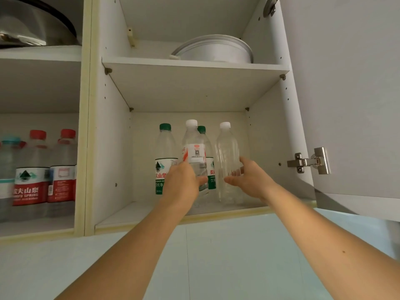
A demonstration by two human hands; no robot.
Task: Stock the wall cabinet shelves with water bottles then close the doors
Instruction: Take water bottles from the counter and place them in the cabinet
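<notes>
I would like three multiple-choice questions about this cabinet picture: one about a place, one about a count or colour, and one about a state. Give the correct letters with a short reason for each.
1. Where is the white pot?
A. on the upper shelf of the right compartment
B. on the lower shelf beside the bottles
C. in the left compartment

2. How many bottles stand in the right compartment?
A. two
B. four
C. six

3. What is the state of the right door?
A. closed
B. open
C. removed

Answers:
1 A: the pot sits above the shelf board.
2 B: two green-capped bottles and two white-capped bottles show there.
3 B: the door is swung out, its hinge exposed.
</notes>
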